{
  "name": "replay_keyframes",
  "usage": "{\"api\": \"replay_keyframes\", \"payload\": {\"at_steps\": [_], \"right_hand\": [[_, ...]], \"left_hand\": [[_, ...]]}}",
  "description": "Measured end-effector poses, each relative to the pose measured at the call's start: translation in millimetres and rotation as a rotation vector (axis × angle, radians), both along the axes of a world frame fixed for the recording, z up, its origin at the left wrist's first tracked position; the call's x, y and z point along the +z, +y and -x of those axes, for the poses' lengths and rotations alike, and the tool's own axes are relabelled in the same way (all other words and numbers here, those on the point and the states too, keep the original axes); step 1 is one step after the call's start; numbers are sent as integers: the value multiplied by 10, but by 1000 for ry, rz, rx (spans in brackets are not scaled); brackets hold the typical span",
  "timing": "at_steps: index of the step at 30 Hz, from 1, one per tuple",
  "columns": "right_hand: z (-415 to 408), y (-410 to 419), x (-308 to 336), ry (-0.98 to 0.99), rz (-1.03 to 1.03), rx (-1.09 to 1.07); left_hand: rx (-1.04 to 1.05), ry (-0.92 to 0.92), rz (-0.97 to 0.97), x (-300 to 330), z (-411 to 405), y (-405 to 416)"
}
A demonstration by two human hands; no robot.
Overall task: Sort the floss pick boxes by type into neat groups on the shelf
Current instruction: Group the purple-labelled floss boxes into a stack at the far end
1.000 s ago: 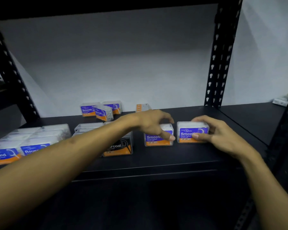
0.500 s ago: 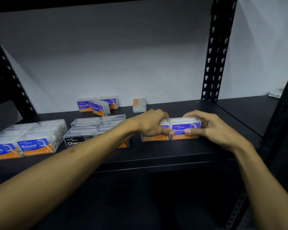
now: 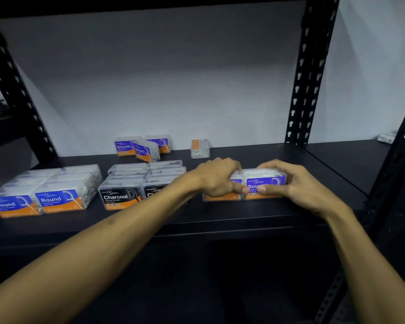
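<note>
Two clear Smooth floss pick boxes stand side by side near the front right of the black shelf (image 3: 255, 220). My left hand (image 3: 216, 176) grips the left Smooth box (image 3: 221, 197), mostly covering it. My right hand (image 3: 297, 185) grips the right Smooth box (image 3: 265, 182), thumb on its purple label. The two boxes touch. A group of Round boxes (image 3: 54, 195) sits at the front left. Beside them stands a block of Charcoal boxes (image 3: 122, 195). Three more Smooth boxes (image 3: 140, 147) lie loosely at the back, one of them angled.
A single box (image 3: 199, 148) stands on its end at the back centre, orange side showing. Perforated black uprights (image 3: 302, 94) frame the shelf on both sides. Another shelf (image 3: 351, 160) continues to the right, with a small white item (image 3: 386, 137) at its far end.
The two Smooth boxes were apart a second ago; my hands have pushed them together until they touch. The view has shifted a little, and the boxes sit slightly further left.
</note>
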State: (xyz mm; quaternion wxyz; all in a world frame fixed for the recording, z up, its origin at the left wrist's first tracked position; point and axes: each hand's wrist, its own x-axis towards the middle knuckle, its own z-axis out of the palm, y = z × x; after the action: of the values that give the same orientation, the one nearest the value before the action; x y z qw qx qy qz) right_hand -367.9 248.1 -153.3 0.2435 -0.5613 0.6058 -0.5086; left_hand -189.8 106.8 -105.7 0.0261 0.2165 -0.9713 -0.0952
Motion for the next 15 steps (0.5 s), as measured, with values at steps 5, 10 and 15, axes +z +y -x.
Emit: {"api": "replay_keyframes", "payload": {"at_steps": [5,10,15], "right_hand": [[-12,1,8,5,11,3],[3,5,3,13,15,17],[9,3,0,-1,17,28]], "left_hand": [[15,-3,0,22,-14,41],[23,-5,42,5,-30,83],[33,-8,104,-47,-68,114]]}}
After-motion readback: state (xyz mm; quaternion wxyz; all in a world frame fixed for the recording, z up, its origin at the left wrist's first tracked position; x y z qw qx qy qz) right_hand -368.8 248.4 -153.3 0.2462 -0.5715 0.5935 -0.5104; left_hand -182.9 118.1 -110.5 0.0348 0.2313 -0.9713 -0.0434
